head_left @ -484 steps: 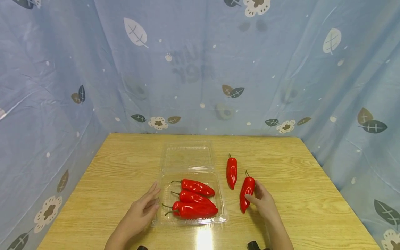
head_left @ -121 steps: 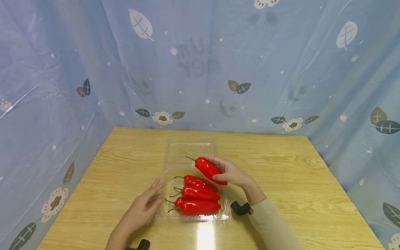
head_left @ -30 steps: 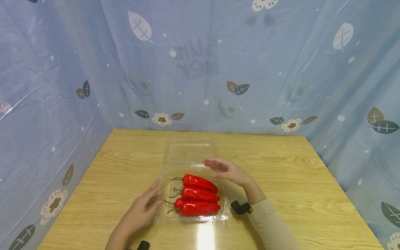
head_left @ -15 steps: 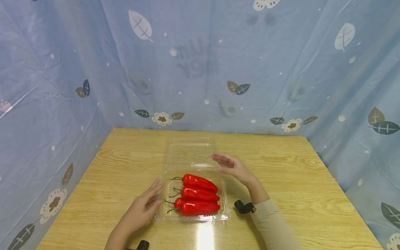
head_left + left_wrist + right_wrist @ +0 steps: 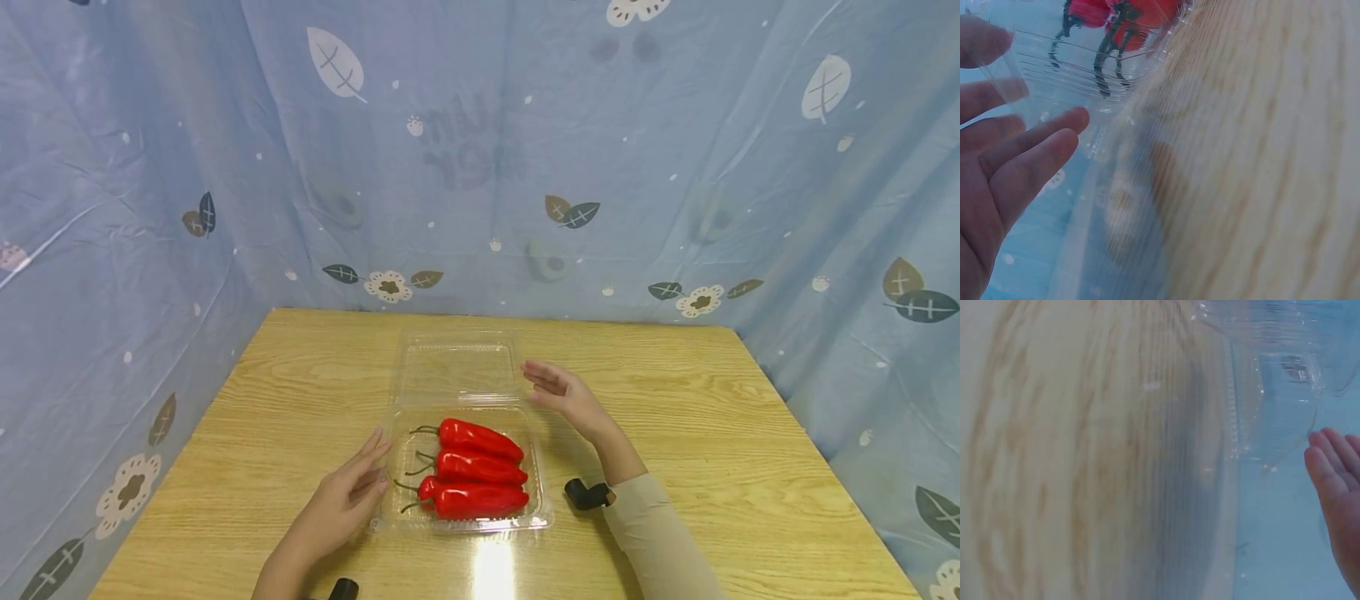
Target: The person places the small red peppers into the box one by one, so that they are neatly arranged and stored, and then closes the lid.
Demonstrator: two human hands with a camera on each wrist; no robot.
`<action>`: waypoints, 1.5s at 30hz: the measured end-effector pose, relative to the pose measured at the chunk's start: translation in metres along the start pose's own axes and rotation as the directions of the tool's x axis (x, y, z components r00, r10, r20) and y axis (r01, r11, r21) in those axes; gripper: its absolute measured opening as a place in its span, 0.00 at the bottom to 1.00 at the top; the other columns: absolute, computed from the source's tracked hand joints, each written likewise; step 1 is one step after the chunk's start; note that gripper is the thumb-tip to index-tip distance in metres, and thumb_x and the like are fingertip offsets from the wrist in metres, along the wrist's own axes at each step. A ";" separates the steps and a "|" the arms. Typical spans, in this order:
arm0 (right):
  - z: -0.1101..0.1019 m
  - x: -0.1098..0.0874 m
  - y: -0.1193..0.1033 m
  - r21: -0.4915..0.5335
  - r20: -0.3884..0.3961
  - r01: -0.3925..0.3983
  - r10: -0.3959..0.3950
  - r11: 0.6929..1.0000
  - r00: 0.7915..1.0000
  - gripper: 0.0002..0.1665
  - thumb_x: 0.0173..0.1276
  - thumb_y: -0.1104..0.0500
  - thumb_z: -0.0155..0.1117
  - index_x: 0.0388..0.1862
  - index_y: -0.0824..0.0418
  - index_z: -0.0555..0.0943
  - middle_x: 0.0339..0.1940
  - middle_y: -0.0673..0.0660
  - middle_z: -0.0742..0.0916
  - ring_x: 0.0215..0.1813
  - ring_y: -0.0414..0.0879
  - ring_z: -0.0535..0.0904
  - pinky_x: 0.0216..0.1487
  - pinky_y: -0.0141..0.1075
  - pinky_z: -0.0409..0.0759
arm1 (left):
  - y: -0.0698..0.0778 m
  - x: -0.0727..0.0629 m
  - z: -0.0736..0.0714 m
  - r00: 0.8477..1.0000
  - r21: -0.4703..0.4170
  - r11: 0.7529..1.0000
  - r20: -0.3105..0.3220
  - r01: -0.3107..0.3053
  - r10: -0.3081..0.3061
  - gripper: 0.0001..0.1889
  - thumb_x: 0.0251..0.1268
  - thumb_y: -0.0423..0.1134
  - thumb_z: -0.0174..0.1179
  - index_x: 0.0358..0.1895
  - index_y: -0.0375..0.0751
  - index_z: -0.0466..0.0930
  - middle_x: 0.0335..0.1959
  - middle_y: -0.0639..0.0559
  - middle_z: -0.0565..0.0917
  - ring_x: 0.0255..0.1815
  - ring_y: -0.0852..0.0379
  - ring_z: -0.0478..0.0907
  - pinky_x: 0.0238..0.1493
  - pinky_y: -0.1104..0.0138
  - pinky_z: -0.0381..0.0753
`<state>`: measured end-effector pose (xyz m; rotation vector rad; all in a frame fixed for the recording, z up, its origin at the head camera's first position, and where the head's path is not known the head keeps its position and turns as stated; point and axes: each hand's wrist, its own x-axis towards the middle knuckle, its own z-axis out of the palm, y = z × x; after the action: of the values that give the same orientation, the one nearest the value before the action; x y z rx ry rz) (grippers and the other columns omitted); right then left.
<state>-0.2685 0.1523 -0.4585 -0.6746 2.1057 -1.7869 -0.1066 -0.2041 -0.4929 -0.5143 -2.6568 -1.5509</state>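
Several red peppers (image 5: 480,502) lie side by side in the base of a clear plastic clamshell box (image 5: 542,500), their stems towards the left. Its lid (image 5: 457,371) is folded back flat towards the far side of the table. At the box's left wall, my left hand (image 5: 337,504) has its fingertips touching or very close to the plastic, fingers mostly extended. The left wrist view shows those fingers (image 5: 1032,165) by the clear wall. My right hand (image 5: 570,398) hovers, holding nothing, beside the lid's right edge with fingers extended; the right wrist view catches part of it.
The box stands on a light wooden table (image 5: 712,417). A blue patterned curtain (image 5: 465,167) encloses the back and both sides. Black wrist-worn devices show below each hand, the right one (image 5: 587,494) just right of the box.
Earlier, two peppers lay right of the box; later the right hand held a pepper over it. That pepper was let go into the box, and the right hand drew back rightwards. Left hand stayed.
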 end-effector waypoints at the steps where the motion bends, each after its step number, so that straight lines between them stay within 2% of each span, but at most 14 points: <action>1: 0.000 0.001 0.001 0.000 -0.011 -0.014 0.014 1.000 1.000 0.36 0.68 0.64 0.58 0.71 0.70 0.58 0.71 0.71 0.65 0.73 0.60 0.60 0.74 0.48 0.59 | 0.000 0.000 0.000 1.000 -0.001 1.000 0.000 0.000 0.000 0.27 0.72 0.38 0.52 0.71 0.37 0.59 0.76 0.39 0.50 0.58 0.40 0.76 0.54 0.62 0.82; 11: -0.004 0.008 0.011 -0.042 -0.065 -0.073 0.070 0.996 0.995 0.36 0.69 0.62 0.58 0.72 0.69 0.58 0.71 0.68 0.67 0.73 0.59 0.62 0.73 0.52 0.61 | -0.001 0.000 0.001 1.000 -0.001 1.000 0.003 -0.016 0.016 0.27 0.72 0.38 0.52 0.71 0.35 0.59 0.76 0.37 0.50 0.58 0.38 0.76 0.54 0.62 0.82; 15: -0.005 0.011 0.012 -0.040 -0.068 -0.094 0.091 0.995 0.993 0.37 0.69 0.62 0.58 0.72 0.70 0.57 0.72 0.68 0.66 0.72 0.60 0.62 0.71 0.52 0.65 | -0.002 0.000 0.001 1.000 -0.001 1.000 0.001 -0.029 0.029 0.27 0.72 0.37 0.52 0.70 0.34 0.59 0.75 0.36 0.50 0.58 0.38 0.76 0.53 0.61 0.82; 20: -0.006 0.016 0.015 -0.016 -0.051 -0.110 0.109 0.994 0.993 0.39 0.69 0.62 0.58 0.73 0.71 0.53 0.72 0.70 0.64 0.73 0.61 0.61 0.70 0.49 0.68 | -0.003 0.000 0.001 1.000 0.000 1.000 -0.008 -0.014 0.014 0.27 0.71 0.38 0.53 0.70 0.36 0.61 0.76 0.39 0.51 0.58 0.41 0.77 0.53 0.63 0.82; 34: -0.005 0.023 0.014 -0.022 -0.036 -0.172 0.171 0.985 0.985 0.38 0.70 0.62 0.56 0.73 0.71 0.53 0.72 0.69 0.64 0.73 0.62 0.60 0.73 0.54 0.61 | -0.004 0.001 0.002 0.999 0.001 1.000 -0.008 -0.031 0.031 0.27 0.71 0.36 0.53 0.70 0.35 0.60 0.75 0.37 0.51 0.57 0.39 0.77 0.53 0.62 0.82; 45: -0.005 0.029 0.020 -0.023 -0.010 -0.227 0.227 0.974 0.974 0.36 0.72 0.60 0.53 0.73 0.70 0.53 0.72 0.69 0.64 0.72 0.62 0.62 0.73 0.52 0.62 | -0.003 0.000 0.002 1.000 -0.004 1.000 -0.010 -0.023 0.023 0.27 0.71 0.36 0.53 0.70 0.35 0.60 0.76 0.39 0.51 0.57 0.40 0.76 0.53 0.62 0.82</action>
<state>-0.2989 0.1429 -0.4752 -0.4128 2.1163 -1.6442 -0.1070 -0.2037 -0.4962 -0.5345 -2.6316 -1.5491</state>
